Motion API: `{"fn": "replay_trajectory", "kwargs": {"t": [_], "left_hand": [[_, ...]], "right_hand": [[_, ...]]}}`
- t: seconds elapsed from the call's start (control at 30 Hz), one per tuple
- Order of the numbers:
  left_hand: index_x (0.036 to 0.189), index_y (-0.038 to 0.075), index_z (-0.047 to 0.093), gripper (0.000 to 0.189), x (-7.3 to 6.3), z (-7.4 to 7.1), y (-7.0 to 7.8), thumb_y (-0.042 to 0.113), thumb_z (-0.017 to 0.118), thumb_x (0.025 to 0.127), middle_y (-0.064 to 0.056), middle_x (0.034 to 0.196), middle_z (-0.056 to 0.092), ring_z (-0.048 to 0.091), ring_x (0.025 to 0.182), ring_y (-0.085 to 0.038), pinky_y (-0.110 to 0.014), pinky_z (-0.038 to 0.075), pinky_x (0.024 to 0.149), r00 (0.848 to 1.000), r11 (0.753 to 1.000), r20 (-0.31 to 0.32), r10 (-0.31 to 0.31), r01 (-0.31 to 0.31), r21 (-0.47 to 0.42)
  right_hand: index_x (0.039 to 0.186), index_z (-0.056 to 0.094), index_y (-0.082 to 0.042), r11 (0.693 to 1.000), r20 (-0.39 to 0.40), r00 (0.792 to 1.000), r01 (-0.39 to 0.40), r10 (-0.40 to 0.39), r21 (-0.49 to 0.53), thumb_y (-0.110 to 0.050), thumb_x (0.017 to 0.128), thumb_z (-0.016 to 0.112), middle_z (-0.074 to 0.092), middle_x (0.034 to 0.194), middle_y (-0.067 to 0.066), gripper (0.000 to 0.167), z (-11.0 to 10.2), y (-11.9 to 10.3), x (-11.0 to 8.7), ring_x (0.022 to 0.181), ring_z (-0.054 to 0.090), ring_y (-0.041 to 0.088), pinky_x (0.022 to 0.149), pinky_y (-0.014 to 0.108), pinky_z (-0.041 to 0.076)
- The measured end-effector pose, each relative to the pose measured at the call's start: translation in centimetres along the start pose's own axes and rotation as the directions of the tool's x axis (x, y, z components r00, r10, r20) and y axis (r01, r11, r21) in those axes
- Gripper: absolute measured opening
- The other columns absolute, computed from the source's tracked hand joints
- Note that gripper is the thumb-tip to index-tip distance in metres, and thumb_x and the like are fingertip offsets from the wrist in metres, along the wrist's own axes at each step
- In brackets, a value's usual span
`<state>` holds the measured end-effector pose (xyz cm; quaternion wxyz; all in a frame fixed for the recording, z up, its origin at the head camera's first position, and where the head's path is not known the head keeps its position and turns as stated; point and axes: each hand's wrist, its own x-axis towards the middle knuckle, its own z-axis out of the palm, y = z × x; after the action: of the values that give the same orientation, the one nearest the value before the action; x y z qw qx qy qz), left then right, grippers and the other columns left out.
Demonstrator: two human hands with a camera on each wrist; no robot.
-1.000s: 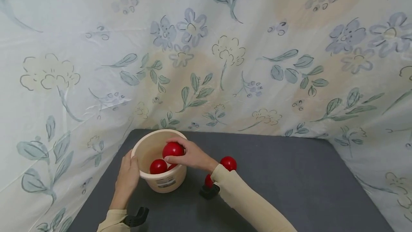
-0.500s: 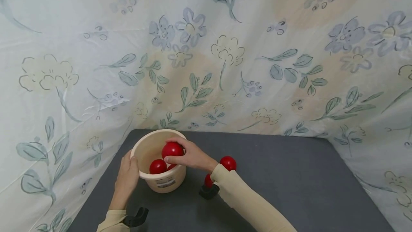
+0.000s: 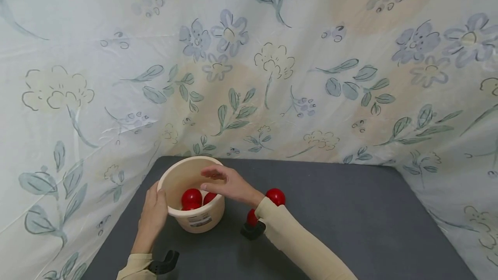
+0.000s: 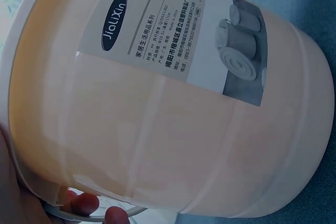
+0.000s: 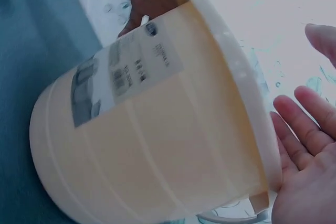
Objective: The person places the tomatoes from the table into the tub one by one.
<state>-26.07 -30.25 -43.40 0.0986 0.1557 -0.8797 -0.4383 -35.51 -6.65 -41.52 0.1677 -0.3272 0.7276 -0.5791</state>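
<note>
A cream plastic bucket (image 3: 215, 216) with a printed label (image 4: 173, 30) stands on the dark table. My left hand (image 3: 152, 211) grips its left side, thumb at the rim, and some of its fingertips (image 4: 84, 203) show by the bucket's handle in the left wrist view. Inside lie red balls: one (image 3: 192, 196) at the left, another (image 3: 210, 196) at the right wall, and part of a third (image 3: 191, 207) behind the front rim. Over the bucket's right rim hovers my right hand (image 3: 233, 185), fingers spread and holding nothing; the right wrist view shows its bare palm (image 5: 310, 182).
Two more red balls lie on the table right of the bucket: one (image 3: 276, 196) beyond my right forearm, the other (image 3: 252, 217) partly hidden by the sleeve and black wrist strap (image 3: 253, 230). A floral cloth (image 3: 272, 77) hangs behind the dark tabletop (image 3: 350, 219).
My right hand has let go of the red ball it held, and the ball has dropped among the others in the bucket. The left hand keeps its grip on the rim.
</note>
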Motion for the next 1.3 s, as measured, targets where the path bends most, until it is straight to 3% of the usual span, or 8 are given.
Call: {"fn": "replay_trajectory", "kwargs": {"t": [0.17,0.23,0.43,0.57,0.73,1.03,1.3], "left_hand": [[0.161,0.005,0.021,0.06,0.2,0.3,0.0,0.035,0.015,0.109,-0.025,0.158,0.03,0.03,0.148,-0.045,-0.075,0.02,0.115,1.0,1.0,-0.002,-0.01,0.01,-0.004],[0.161,0.005,0.021,0.06,0.2,0.5,-0.1,0.035,0.016,0.109,-0.026,0.158,0.03,0.03,0.149,-0.045,-0.074,0.02,0.115,1.0,1.0,0.0,-0.01,0.01,-0.007],[0.16,0.002,0.022,0.06,-0.1,0.3,-0.4,0.032,0.016,0.109,-0.028,0.156,0.031,0.03,0.148,-0.047,-0.073,0.023,0.115,1.0,1.0,-0.013,-0.007,0.007,-0.004],[0.159,0.003,0.024,0.059,-0.2,0.0,-0.4,0.032,0.017,0.109,-0.027,0.154,0.033,0.032,0.146,-0.047,-0.075,0.023,0.112,0.999,1.0,-0.034,-0.004,0.004,-0.003],[0.159,0.001,0.025,0.058,0.0,-0.1,-0.5,0.031,0.017,0.109,-0.029,0.153,0.034,0.032,0.145,-0.048,-0.075,0.024,0.112,0.999,1.0,-0.036,-0.001,0.001,0.003],[0.159,0.001,0.023,0.059,-0.1,-0.1,-0.4,0.032,0.017,0.109,-0.029,0.155,0.032,0.03,0.147,-0.049,-0.074,0.023,0.113,1.0,1.0,-0.028,-0.007,0.007,0.008],[0.159,0.001,0.023,0.06,-0.1,0.2,0.0,0.032,0.016,0.109,-0.029,0.154,0.033,0.031,0.146,-0.049,-0.074,0.023,0.112,1.0,1.0,-0.026,0.013,-0.013,0.001]], "right_hand": [[0.139,0.059,-0.017,0.995,-0.026,1.0,-0.009,0.012,0.097,-0.036,0.096,0.068,0.064,0.137,-0.004,0.048,-0.8,0.0,-0.1,0.126,0.061,0.014,0.108,0.036,0.05],[0.139,0.059,-0.02,0.994,-0.018,1.0,-0.013,0.015,0.112,-0.036,0.096,0.068,0.064,0.138,-0.006,0.047,-1.1,-0.1,-0.5,0.126,0.061,0.011,0.109,0.036,0.049],[0.14,0.057,-0.024,0.989,0.009,0.999,0.046,-0.048,0.142,-0.032,0.097,0.068,0.063,0.141,-0.001,0.045,-2.4,-1.1,-3.2,0.133,0.059,0.021,0.106,0.033,0.052],[0.141,0.056,-0.019,0.982,-0.015,0.997,0.083,-0.082,0.171,-0.029,0.097,0.069,0.062,0.142,0.005,0.047,-4.1,-2.3,-5.3,0.135,0.056,0.029,0.106,0.036,0.053],[0.14,0.057,-0.017,0.987,-0.074,0.995,0.076,-0.065,0.145,-0.026,0.098,0.067,0.062,0.142,0.007,0.044,-6.8,-2.7,-8.3,0.135,0.057,0.029,0.107,0.035,0.052],[0.141,0.055,-0.006,0.993,-0.203,0.975,0.105,-0.094,0.045,-0.021,0.106,0.052,0.058,0.143,0.02,0.038,-12.0,-0.6,-13.7,0.132,0.06,0.016,0.107,0.021,0.047],[0.139,0.057,-0.011,0.999,-0.293,0.956,-0.012,0.022,0.037,-0.027,0.107,0.052,0.06,0.142,0.019,0.036,-13.3,2.6,-17.0,0.129,0.062,0.009,0.105,0.019,0.047]]}}
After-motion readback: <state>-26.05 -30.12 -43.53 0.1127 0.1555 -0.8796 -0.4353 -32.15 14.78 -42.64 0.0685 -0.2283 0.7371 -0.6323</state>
